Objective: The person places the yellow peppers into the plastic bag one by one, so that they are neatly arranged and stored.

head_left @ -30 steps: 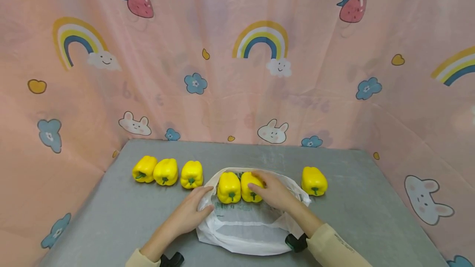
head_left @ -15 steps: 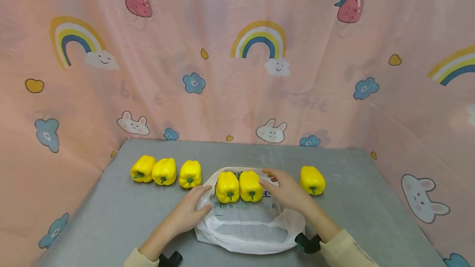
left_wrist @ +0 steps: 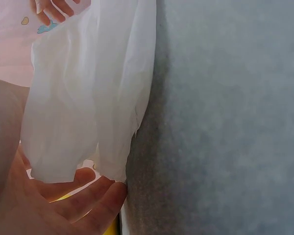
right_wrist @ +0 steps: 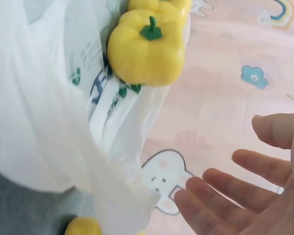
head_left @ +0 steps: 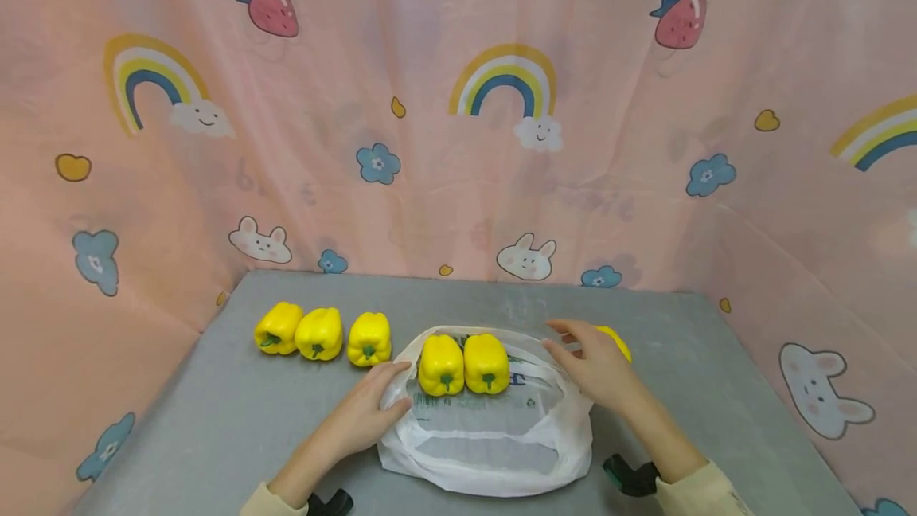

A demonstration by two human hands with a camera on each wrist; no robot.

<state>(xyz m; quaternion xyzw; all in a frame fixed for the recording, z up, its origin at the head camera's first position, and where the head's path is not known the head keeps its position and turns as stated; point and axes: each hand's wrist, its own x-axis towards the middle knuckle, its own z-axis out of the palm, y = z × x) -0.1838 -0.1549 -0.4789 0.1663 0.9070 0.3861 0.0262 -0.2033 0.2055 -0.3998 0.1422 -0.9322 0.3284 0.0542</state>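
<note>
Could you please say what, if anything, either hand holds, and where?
Nothing seems held: the left hand touches the bag at its left rim; the right hand is empty.

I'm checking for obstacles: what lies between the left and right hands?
In the head view, the open white bag lies between the left hand and the right hand, with a yellow pepper and another pepper at its mouth.

Both sleeves (head_left: 698,494) are pale cream; the wrist-worn devices (head_left: 632,475) are black.
</note>
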